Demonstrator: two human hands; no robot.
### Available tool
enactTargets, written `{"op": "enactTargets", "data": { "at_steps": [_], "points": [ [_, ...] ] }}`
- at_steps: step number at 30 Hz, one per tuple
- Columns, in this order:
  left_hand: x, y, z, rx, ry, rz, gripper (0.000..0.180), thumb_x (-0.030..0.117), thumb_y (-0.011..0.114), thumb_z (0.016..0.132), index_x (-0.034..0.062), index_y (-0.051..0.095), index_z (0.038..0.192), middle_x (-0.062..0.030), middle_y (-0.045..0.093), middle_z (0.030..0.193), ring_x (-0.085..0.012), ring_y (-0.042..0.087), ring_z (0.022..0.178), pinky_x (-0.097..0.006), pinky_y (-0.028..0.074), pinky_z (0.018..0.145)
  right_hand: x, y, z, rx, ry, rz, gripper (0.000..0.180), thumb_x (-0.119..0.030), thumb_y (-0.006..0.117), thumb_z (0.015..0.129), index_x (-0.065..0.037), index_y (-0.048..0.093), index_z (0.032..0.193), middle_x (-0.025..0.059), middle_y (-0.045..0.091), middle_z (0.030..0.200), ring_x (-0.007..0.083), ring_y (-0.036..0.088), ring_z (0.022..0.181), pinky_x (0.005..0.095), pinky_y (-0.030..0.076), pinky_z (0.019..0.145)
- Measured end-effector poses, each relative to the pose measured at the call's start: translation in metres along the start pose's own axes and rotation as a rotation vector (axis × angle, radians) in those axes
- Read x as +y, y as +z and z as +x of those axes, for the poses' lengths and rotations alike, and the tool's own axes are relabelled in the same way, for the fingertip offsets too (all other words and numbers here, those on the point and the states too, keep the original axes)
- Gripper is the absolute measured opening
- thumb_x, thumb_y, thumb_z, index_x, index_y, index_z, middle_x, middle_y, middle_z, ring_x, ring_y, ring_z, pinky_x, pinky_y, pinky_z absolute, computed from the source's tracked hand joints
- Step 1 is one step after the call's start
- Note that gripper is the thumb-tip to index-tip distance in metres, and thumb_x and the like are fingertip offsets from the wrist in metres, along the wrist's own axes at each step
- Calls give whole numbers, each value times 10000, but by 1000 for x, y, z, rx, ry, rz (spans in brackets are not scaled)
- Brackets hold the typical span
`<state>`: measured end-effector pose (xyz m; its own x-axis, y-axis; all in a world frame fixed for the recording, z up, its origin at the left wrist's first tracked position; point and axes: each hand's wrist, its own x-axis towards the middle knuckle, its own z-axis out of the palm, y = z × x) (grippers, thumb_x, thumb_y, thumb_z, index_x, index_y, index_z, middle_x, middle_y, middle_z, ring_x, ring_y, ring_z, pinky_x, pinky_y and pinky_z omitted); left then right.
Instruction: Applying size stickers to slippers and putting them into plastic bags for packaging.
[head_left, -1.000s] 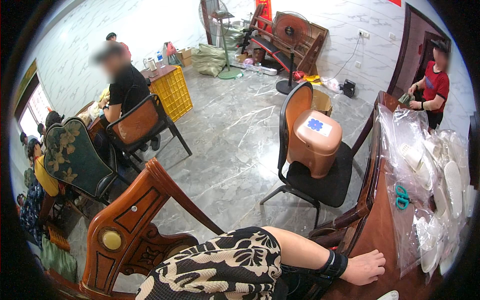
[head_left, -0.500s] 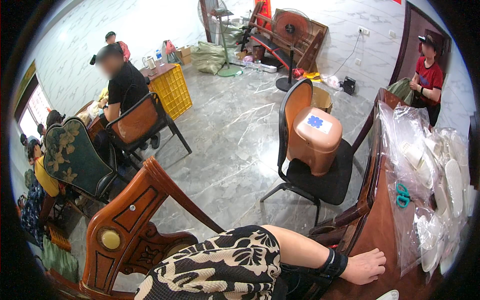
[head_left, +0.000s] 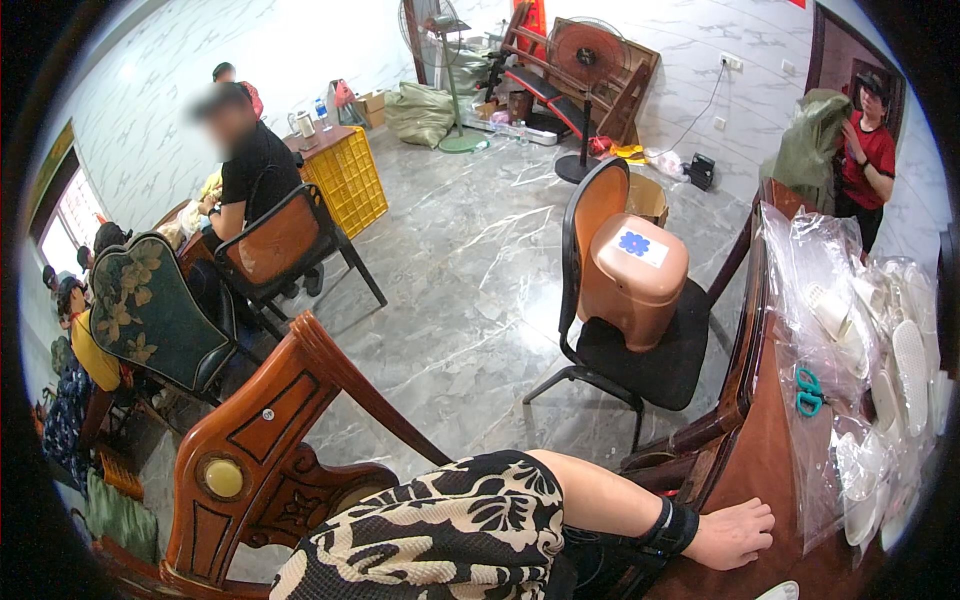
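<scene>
Left hand (fingers loosely curled, holding nothing) rests on glossy reddish-brown wooden table.

Bright even daylight from window at left; sharp centre, fisheye bending, dark vignette at rim.

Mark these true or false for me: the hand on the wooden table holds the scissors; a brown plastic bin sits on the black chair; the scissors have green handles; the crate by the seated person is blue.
1. The left hand on the wooden table holds the scissors. False: it rests flat and empty on the table, apart from them.
2. A brown plastic bin sits on the black chair. True.
3. The scissors have green handles. True.
4. The crate by the seated person is blue. False: it is yellow.
The right hand is out of view.
</scene>
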<state>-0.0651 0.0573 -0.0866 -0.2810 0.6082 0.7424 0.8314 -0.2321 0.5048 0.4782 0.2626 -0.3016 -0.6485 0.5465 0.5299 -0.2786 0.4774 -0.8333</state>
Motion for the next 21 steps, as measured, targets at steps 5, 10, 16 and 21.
{"op": "enactTargets", "data": {
  "at_steps": [5, 10, 16, 21],
  "points": [
    [1, -1, 0, -4, 14, 7, 157, 158, 684, 736, 60, 568, 773, -99, 506, 883, -272, 470, 883, -385, 365, 777, 12, -8, -3, -13, -4, 0, 643, -229, 658, 856, 33, 350, 1355, 219, 492, 1272, 293, 496, 1129, 438, 385, 976],
    [0, 0, 0, 9, 31, 14, 157, 155, 686, 734, 61, 567, 778, -98, 505, 881, -274, 469, 881, -385, 364, 772, 24, -12, -2, -25, -10, 1, 653, -233, 661, 855, 33, 346, 1361, 222, 490, 1279, 295, 494, 1138, 441, 381, 985],
    [1, -1, -1, 0, 17, 3, 156, 149, 686, 732, 59, 568, 779, -100, 505, 881, -277, 469, 877, -387, 371, 774, 32, -17, -1, -38, -13, -4, 664, -237, 665, 855, 33, 340, 1367, 225, 487, 1288, 298, 492, 1148, 444, 376, 995],
    [4, -6, 1, -71, -8, 4, 169, 149, 675, 750, 50, 555, 817, -109, 493, 915, -282, 463, 914, -391, 381, 802, 37, -29, 1, -57, -11, -13, 674, -241, 668, 854, 32, 336, 1373, 228, 484, 1295, 300, 489, 1156, 447, 372, 1003]
  ]
}}
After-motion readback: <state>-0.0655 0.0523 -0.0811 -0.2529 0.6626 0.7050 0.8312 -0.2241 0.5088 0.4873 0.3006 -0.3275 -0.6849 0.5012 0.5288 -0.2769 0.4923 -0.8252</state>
